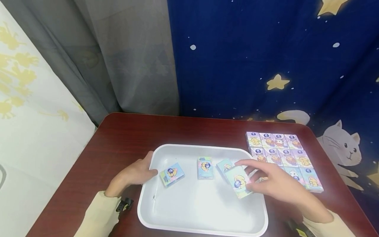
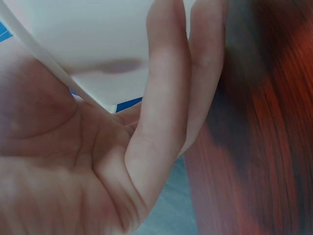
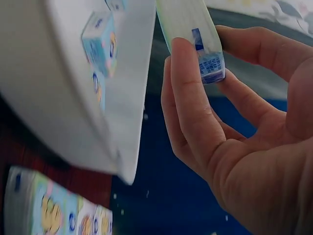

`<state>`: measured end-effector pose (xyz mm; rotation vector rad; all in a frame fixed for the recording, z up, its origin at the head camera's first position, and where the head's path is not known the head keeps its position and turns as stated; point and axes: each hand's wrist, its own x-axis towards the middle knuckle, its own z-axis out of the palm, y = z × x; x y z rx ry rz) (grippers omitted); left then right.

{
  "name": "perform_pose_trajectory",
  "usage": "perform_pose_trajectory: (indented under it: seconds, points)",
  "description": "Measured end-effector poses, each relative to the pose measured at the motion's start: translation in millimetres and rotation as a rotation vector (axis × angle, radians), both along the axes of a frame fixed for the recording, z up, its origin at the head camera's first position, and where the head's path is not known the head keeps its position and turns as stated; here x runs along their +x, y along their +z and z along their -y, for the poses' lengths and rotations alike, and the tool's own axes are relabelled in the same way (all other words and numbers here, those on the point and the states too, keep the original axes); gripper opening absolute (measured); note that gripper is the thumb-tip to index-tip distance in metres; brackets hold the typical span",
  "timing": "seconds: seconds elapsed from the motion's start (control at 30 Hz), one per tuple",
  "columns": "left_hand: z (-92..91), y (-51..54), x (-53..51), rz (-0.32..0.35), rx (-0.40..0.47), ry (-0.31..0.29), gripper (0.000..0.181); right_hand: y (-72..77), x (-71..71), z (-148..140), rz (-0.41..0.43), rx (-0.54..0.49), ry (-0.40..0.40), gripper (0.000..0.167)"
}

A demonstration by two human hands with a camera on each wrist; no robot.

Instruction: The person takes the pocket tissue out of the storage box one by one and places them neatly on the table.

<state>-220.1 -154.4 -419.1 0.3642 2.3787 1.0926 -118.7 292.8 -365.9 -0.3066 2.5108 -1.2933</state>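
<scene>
My right hand (image 1: 278, 181) pinches a pale blue-green tissue pack (image 1: 238, 182) with a yellow cartoon figure, above the right part of a white tray (image 1: 201, 210). Partly behind it, another pack (image 1: 224, 164) lies in the tray. Two more blue packs, one in the middle (image 1: 205, 168) and one tilted at the left (image 1: 172, 174), rest on the tray floor. On the tray's left rim, my left hand (image 1: 136, 171) holds on, thumb over the edge and fingers outside. In the right wrist view, the held pack (image 3: 195, 29) sits between thumb and fingers, its upper end cut off.
Rows of purple, pink and blue packs (image 1: 279, 153) lie side by side on the dark red table (image 1: 133, 131), right of the tray. A grey curtain (image 1: 142, 65) and a blue star-patterned curtain (image 1: 231, 65) hang behind the table.
</scene>
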Motion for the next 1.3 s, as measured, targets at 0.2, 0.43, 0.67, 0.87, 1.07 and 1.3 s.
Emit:
perform_pose_trajectory:
  seconds: [0.2, 0.43, 0.67, 0.87, 1.07, 1.3]
  points:
    - [0.2, 0.5, 0.0, -0.001, 0.013, -0.005, 0.066, -7.8, 18.3, -28.2, 0.015, 0.012, -0.123, 0.062]
    - [0.3, 0.7, -0.3, 0.000, 0.015, -0.006, 0.066, -17.9, 38.4, -61.5, 0.139, -0.023, -0.243, 0.067]
    - [0.7, 1.0, -0.1, -0.003, 0.018, -0.007, 0.067, -29.5, 51.7, -86.7, 0.237, -0.014, -0.315, 0.072]
    - [0.4, 0.7, -0.2, 0.003, 0.023, -0.006, 0.067, -46.9, 60.5, -90.9, 0.274, 0.028, -0.311, 0.075]
    - [0.8, -1.2, -1.3, -0.001, 0.022, -0.005, 0.068, -64.6, 65.4, -85.7, 0.235, 0.055, -0.270, 0.071]
    - [1.1, -2.1, -1.4, 0.004, 0.000, -0.002, 0.066, -75.5, 65.3, -77.2, 0.187, 0.184, -0.291, 0.072]
